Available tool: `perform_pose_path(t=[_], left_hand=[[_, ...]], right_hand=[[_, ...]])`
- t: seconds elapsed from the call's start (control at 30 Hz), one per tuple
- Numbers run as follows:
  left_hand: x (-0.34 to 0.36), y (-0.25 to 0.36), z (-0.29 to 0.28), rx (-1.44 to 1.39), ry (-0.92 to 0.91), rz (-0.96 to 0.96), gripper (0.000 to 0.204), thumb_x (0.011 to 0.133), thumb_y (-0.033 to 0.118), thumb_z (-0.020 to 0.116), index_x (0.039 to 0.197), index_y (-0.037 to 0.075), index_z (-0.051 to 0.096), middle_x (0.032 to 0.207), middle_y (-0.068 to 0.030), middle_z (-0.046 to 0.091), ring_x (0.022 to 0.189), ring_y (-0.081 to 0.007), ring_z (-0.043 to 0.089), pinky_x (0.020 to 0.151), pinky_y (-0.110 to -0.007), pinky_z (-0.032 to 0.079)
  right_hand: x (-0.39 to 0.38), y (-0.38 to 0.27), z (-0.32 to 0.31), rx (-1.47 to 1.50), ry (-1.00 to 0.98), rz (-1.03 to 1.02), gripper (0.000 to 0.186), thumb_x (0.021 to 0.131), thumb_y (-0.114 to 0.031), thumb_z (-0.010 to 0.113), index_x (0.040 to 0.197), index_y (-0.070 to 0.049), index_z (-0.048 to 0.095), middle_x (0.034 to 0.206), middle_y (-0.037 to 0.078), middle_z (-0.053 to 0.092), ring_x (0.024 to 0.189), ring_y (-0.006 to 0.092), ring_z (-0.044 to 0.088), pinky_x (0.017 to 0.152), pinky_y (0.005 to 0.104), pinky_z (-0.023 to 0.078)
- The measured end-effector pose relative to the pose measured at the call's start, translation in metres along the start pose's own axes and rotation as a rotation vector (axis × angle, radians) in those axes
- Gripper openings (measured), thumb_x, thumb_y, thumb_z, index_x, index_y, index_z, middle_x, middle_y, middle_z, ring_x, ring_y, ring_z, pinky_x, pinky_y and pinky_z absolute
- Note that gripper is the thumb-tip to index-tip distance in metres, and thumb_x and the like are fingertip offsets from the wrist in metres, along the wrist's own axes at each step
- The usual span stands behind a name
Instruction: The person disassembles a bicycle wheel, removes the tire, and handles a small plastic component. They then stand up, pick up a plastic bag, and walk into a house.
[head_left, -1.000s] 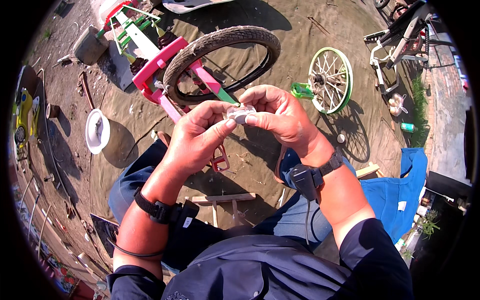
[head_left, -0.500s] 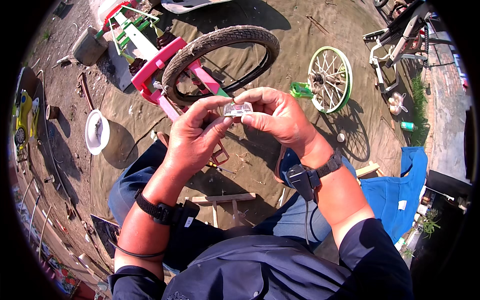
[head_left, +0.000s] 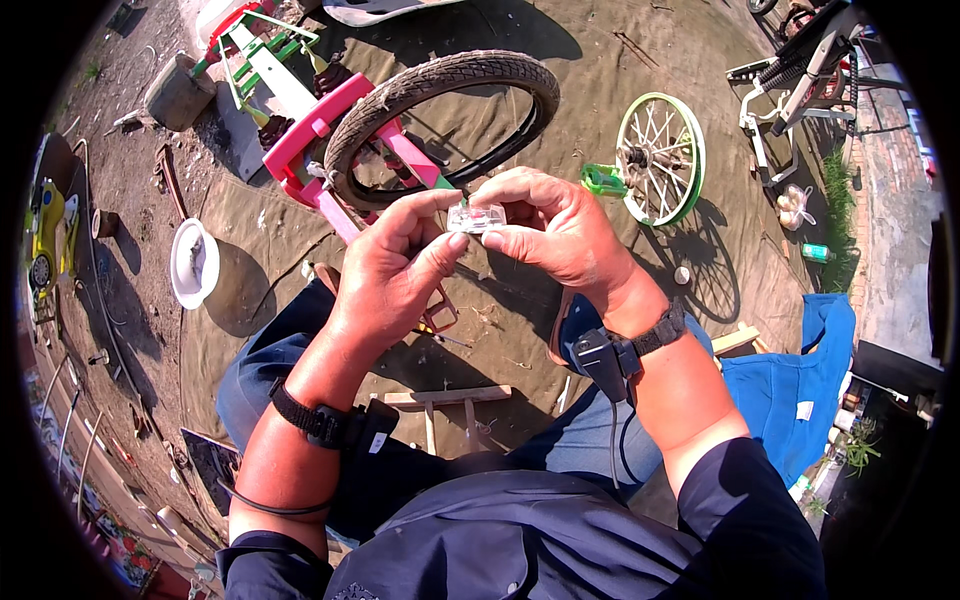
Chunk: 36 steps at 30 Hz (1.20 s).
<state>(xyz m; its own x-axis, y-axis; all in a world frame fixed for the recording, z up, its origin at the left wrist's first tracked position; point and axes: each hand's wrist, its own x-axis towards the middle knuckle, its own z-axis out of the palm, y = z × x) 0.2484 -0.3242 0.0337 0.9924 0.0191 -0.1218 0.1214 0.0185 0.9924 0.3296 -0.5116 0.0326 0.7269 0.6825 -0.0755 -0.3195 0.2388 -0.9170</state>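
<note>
Both my hands meet in front of my chest around a small clear plastic packet (head_left: 476, 217). My left hand (head_left: 388, 272) pinches its left end between thumb and fingers. My right hand (head_left: 556, 230) grips its right end. What is inside the packet is too small to tell. Beyond my hands a black bicycle tyre (head_left: 440, 85) lies on the dirt against a pink and green frame (head_left: 322, 125). I am seated, knees apart, with a black band on each wrist.
A green-rimmed spoked wheel (head_left: 661, 155) stands to the right. A white bowl (head_left: 192, 263) sits on the left. A blue cloth (head_left: 800, 385) lies at the right. A wooden stool (head_left: 448, 400) shows between my legs. Another frame (head_left: 800, 75) stands far right.
Both hands lifted slightly and the clear packet has come more into view between the fingertips; the hands stay together.
</note>
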Motion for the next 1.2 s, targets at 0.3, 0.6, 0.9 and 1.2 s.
perform_pose_path(t=[0.3,0.6,0.9,1.2], left_hand=[[0.000,0.003,0.001,-0.143,-0.029,-0.027,0.033,0.094,0.011,0.064,0.123,0.000,0.054,0.084,0.0015,0.059,0.074,-0.0044,0.052,0.065,-0.021,0.044],[0.000,0.002,0.000,-0.141,-0.017,-0.022,0.031,0.093,0.008,0.064,0.122,0.004,0.054,0.083,0.0018,0.059,0.073,-0.0035,0.051,0.065,-0.020,0.043],[-0.001,-0.005,-0.001,0.155,0.046,0.099,0.031,0.088,0.001,0.066,0.117,0.006,0.057,0.075,0.0043,0.053,0.066,-0.0040,0.047,0.057,-0.021,0.040],[0.000,0.003,0.001,0.557,0.016,0.393,0.036,0.080,-0.004,0.066,0.113,0.008,0.059,0.080,-0.0072,0.064,0.067,-0.0222,0.064,0.059,-0.032,0.050]], right_hand=[[0.001,-0.001,0.002,-0.090,-0.004,-0.070,0.030,0.084,0.004,0.069,0.113,-0.002,0.062,0.102,0.003,0.064,0.092,0.0091,0.062,0.082,0.0234,0.051],[-0.001,-0.002,0.001,-0.006,-0.001,0.062,0.034,0.086,0.003,0.065,0.120,-0.001,0.058,0.104,0.004,0.065,0.094,0.0101,0.063,0.084,0.0248,0.052],[-0.001,-0.004,0.003,-0.012,-0.008,0.101,0.032,0.088,-0.003,0.062,0.120,0.001,0.056,0.102,0.004,0.064,0.090,0.0086,0.061,0.080,0.0247,0.051],[-0.001,-0.001,0.009,-0.005,0.036,0.240,0.028,0.088,-0.005,0.057,0.115,0.001,0.057,0.095,0.002,0.062,0.080,0.0053,0.056,0.069,0.0206,0.046]])
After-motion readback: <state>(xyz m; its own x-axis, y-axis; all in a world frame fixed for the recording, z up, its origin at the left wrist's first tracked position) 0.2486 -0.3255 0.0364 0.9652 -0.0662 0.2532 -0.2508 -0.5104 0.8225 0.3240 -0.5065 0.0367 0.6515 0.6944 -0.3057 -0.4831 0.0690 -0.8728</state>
